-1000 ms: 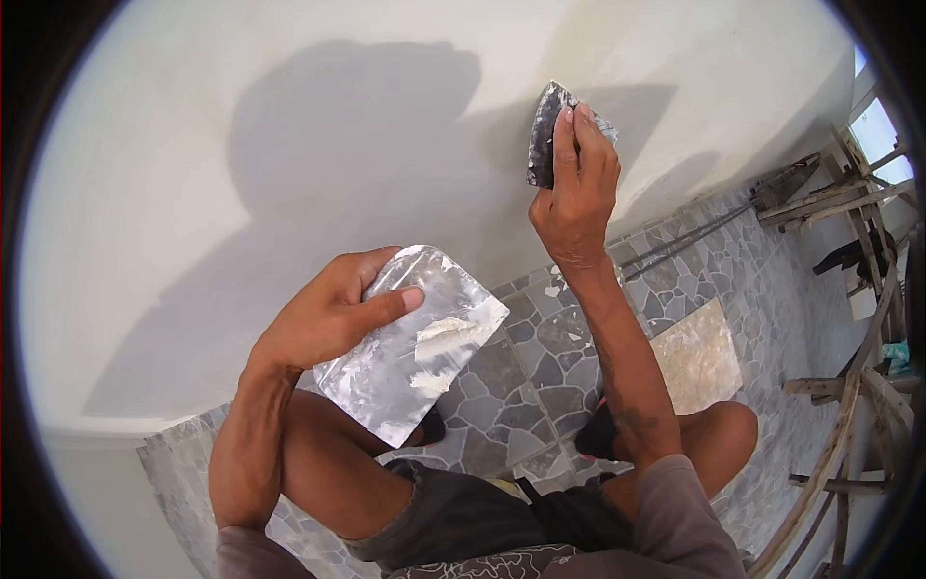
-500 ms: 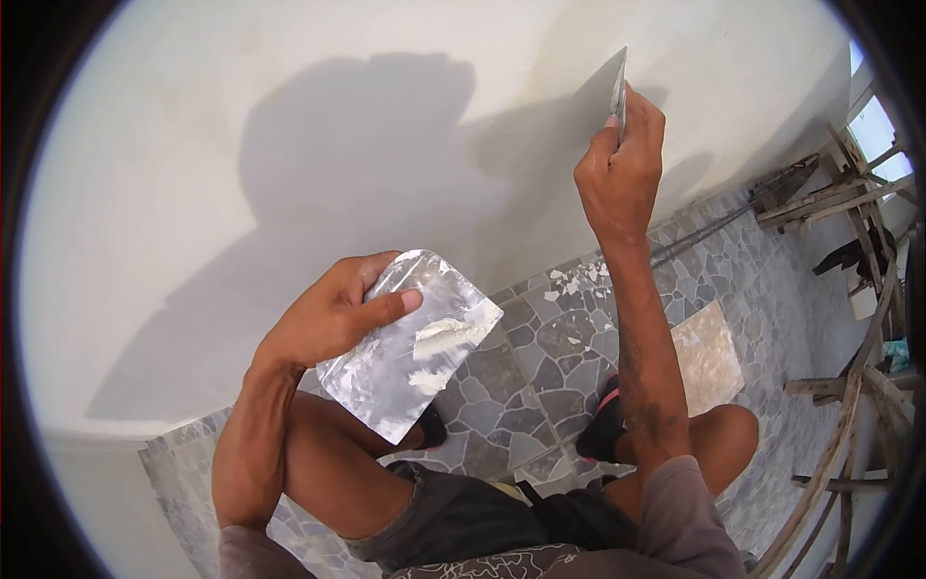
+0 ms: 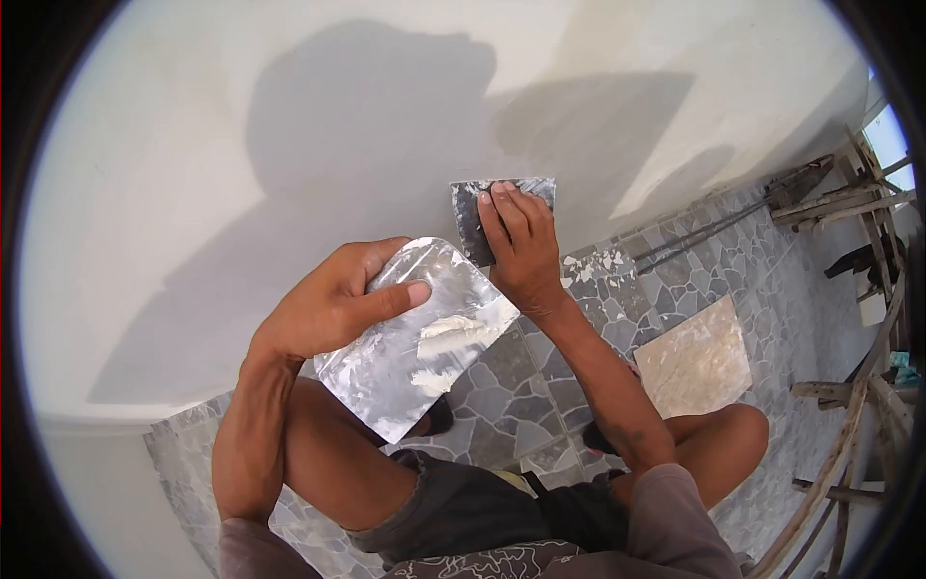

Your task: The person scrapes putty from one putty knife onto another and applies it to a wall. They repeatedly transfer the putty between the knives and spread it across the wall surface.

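My left hand [image 3: 338,299] is closed on a metal plate [image 3: 395,376] smeared with white putty [image 3: 453,333], its thumb lying on top. Just beyond the plate, my right hand [image 3: 524,246] holds a dark, flat putty knife [image 3: 471,217], fingers spread over its back. The blade lies nearly flat against the lower part of the pale wall [image 3: 579,135]. My right thumb and the tool's lower end are hidden behind the hand and the metal plate.
Grey stone-patterned floor tiles [image 3: 497,381] lie below. White flakes [image 3: 598,262] are scattered by the wall's foot. A beige square tile [image 3: 696,359] rests near my right knee. Wooden poles and scaffolding [image 3: 849,415] stand along the right side.
My right hand has come down and left from higher on the wall, turning the putty knife from edge-on to flat against the surface. My left hand and the metal plate have barely moved.
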Demonstrator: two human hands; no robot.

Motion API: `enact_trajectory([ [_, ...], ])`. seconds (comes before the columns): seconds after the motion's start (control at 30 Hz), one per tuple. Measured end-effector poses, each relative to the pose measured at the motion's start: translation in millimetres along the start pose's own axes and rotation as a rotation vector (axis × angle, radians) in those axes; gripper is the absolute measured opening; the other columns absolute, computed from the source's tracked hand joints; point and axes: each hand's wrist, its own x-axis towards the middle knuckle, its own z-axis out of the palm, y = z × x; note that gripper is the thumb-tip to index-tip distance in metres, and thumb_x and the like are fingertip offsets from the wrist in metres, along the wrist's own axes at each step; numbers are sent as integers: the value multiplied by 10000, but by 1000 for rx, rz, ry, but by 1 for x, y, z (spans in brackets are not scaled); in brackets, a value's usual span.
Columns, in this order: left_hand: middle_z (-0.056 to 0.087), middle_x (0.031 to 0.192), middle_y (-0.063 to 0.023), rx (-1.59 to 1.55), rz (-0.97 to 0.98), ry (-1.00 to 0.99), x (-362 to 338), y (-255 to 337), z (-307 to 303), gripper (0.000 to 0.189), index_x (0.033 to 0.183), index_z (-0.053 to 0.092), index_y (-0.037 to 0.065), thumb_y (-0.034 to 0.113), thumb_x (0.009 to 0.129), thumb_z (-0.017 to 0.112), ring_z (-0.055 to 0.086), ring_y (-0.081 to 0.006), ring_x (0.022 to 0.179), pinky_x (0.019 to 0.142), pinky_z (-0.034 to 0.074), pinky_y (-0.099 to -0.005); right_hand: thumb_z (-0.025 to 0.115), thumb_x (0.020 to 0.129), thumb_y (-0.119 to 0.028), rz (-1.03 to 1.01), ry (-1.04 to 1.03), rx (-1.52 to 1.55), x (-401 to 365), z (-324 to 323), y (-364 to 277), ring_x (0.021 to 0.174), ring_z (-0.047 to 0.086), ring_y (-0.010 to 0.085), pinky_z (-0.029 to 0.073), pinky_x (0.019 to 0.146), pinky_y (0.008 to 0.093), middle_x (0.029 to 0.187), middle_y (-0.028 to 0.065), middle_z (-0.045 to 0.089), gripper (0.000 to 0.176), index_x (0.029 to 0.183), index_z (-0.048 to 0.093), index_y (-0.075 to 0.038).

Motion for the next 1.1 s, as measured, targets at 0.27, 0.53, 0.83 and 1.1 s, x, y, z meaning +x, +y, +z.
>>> enact_trajectory([
  [0.27, 699, 1028, -71, 17, -24, 34, -4, -7, -5, 412, 1267, 595, -61, 213, 963, 645, 631, -119, 920, 841, 507, -280, 554, 666, 178, 82, 137, 139, 28, -48, 15, 1155, 584, 356, 481, 972, 465, 1257, 179, 581, 631, 1284, 584, 53],
  [0.53, 696, 1018, -66, 4, -3, 3, -4, -7, -7, 402, 1268, 595, -59, 208, 969, 635, 626, -110, 893, 813, 504, -270, 588, 702, 175, 75, 274, -111, 94, -73, 63, 1123, 582, 341, 496, 938, 424, 1251, 164, 581, 634, 1314, 594, 9],
  [0.83, 695, 1033, -73, -20, -2, -11, -5, -9, -9, 412, 1271, 591, -64, 216, 972, 636, 631, -119, 911, 826, 507, -281, 580, 692, 145, 91, 136, -69, 22, -10, 18, 1224, 545, 352, 447, 997, 499, 1286, 167, 565, 636, 1312, 589, 5],
  [1.1, 687, 1027, -72, -37, -32, 58, 5, -10, -8, 445, 1281, 571, -79, 193, 939, 660, 658, -104, 844, 759, 532, -251, 557, 675, 146, 249, -113, 345, -40, 0, -11, 1215, 544, 369, 436, 1036, 490, 1312, 180, 553, 655, 1319, 560, 21],
])
